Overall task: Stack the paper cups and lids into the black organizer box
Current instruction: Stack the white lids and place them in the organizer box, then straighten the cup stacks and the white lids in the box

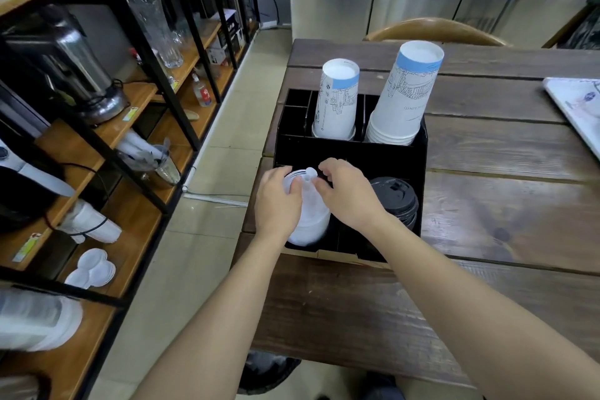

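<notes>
White lids (308, 217), no legible writing

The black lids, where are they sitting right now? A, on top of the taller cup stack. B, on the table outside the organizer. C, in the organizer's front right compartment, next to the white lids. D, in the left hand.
C: the black lids are stacked in the front right compartment of the black organizer box, beside the white lids that both hands are touching.
</notes>
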A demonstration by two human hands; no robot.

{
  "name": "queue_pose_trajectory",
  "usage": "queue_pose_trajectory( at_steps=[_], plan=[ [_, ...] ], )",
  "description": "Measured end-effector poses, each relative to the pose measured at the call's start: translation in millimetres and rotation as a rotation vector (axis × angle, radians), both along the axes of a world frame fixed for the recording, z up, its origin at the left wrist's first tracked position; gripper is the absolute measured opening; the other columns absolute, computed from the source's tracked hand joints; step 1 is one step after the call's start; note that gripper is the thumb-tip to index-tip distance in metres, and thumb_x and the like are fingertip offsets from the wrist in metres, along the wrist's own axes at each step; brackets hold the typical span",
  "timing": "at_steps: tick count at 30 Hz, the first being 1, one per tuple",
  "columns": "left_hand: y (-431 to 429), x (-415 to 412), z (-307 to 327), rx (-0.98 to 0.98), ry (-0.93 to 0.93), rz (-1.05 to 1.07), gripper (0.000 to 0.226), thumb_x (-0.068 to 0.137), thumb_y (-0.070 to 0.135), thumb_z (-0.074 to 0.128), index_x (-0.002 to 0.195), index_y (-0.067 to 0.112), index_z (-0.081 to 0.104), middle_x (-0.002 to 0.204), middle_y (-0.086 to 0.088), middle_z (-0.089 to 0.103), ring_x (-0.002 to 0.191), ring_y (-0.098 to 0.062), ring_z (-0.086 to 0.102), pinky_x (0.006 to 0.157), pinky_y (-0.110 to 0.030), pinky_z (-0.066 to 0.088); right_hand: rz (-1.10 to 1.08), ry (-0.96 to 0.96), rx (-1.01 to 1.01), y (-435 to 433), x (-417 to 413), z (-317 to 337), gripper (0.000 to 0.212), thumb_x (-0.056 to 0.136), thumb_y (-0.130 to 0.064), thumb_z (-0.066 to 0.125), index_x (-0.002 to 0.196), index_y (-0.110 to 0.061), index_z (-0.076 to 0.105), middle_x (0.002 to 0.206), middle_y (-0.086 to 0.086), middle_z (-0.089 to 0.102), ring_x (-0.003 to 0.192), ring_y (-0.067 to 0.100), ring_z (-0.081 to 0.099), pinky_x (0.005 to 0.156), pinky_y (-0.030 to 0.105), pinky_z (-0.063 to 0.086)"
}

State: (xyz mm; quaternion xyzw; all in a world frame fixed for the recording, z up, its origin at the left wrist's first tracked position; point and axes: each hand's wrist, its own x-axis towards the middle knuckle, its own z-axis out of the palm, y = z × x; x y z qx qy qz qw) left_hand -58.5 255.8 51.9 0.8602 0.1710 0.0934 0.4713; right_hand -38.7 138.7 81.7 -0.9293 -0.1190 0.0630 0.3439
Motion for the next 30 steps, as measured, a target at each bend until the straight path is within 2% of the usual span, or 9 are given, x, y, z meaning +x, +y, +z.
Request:
queue_pose_trajectory(
  at_steps=[6,12,15,17,20,23,25,27,30],
  plan=[
    [-11,11,33,-0.048,-0.18,-0.052,0.028,0.094,0.023,0.049,0.118,0.014,0.06,0.122,-0.001,0.06,0.113,-0.012,0.052,0.091,-0.023,0.04,-0.291,-0.184,0.283,-26,7,32,0.018,0.09,-0.013,0.05,0.101,-0.007,0.064,0.092,0.005,0.066,0.088,0.021,0.06,0.084,0.038,0.049],
    [-58,35,76,-0.219,-0.219,-0.281,0.032,0.093,0.027,0.053,0.123,0.016,0.056,0.119,0.003,0.059,0.11,-0.01,0.054,0.097,-0.025,0.042,-0.521,-0.219,0.434,-71,28,35,0.032,0.086,-0.012,0.053,0.118,-0.011,0.052,0.105,0.004,0.058,0.09,0.017,0.055,0.083,0.031,0.045],
    [-79,52,92,-0.42,-0.118,-0.355,0.035,0.095,0.034,0.047,0.128,0.022,0.051,0.121,0.013,0.053,0.11,-0.001,0.049,0.092,-0.016,0.035,-0.545,-0.186,0.497,-86,42,28,0.042,0.083,-0.013,0.055,0.124,-0.013,0.046,0.116,0.006,0.055,0.101,0.019,0.056,0.089,0.035,0.047],
    [-92,67,98,-0.558,-0.049,-0.383,0.025,0.097,0.038,0.039,0.116,0.028,0.053,0.114,0.021,0.052,0.104,0.007,0.048,0.087,-0.008,0.037,-0.511,-0.142,0.508,-93,52,23,0.052,0.078,-0.018,0.055,0.128,-0.017,0.042,0.123,0.006,0.053,0.109,0.02,0.054,0.095,0.041,0.047],
    [-107,91,96,-0.594,-0.005,-0.4,0.048,0.097,0.048,0.031,0.137,0.026,0.044,0.139,0.015,0.045,0.124,0.001,0.039,0.106,-0.023,0.03,-0.445,-0.073,0.482,-101,66,13,0.078,0.066,-0.032,0.056,0.137,-0.028,0.026,0.135,0.004,0.048,0.122,0.025,0.049,0.102,0.049,0.042],
    [-119,107,91,-0.643,0.03,-0.403,0.054,0.094,0.056,0.027,0.141,0.031,0.04,0.138,0.014,0.047,0.115,0.002,0.045,0.099,-0.027,0.03,-0.389,-0.018,0.473,-106,77,2,0.092,0.061,-0.039,0.058,0.142,-0.034,0.013,0.142,-0.004,0.044,0.13,0.026,0.042,0.107,0.051,0.036],
    [-124,113,88,-0.681,0.03,-0.378,0.051,0.094,0.057,0.027,0.132,0.032,0.051,0.124,0.015,0.059,0.098,0.011,0.055,0.092,-0.025,0.037,-0.357,0.0,0.481,-111,80,-1,0.094,0.062,-0.039,0.058,0.143,-0.034,0.012,0.142,-0.008,0.045,0.133,0.022,0.04,0.11,0.05,0.032],
    [-127,118,84,-0.713,0.019,-0.348,0.041,0.094,0.056,0.028,0.107,0.037,0.062,0.097,0.024,0.067,0.076,0.018,0.061,0.081,-0.023,0.042,-0.307,-0.005,0.48,-115,81,0,0.086,0.065,-0.034,0.059,0.141,-0.034,0.019,0.138,-0.012,0.049,0.129,0.017,0.044,0.11,0.049,0.032],
    [-127,125,82,-0.707,0.021,-0.307,0.042,0.094,0.057,0.028,0.084,0.039,0.065,0.072,0.029,0.07,0.065,0.021,0.061,0.075,-0.023,0.042,-0.259,-0.067,0.435,-114,75,-1,0.08,0.071,-0.028,0.058,0.141,-0.032,0.021,0.138,-0.011,0.048,0.127,0.013,0.045,0.111,0.048,0.028]
  ],
)
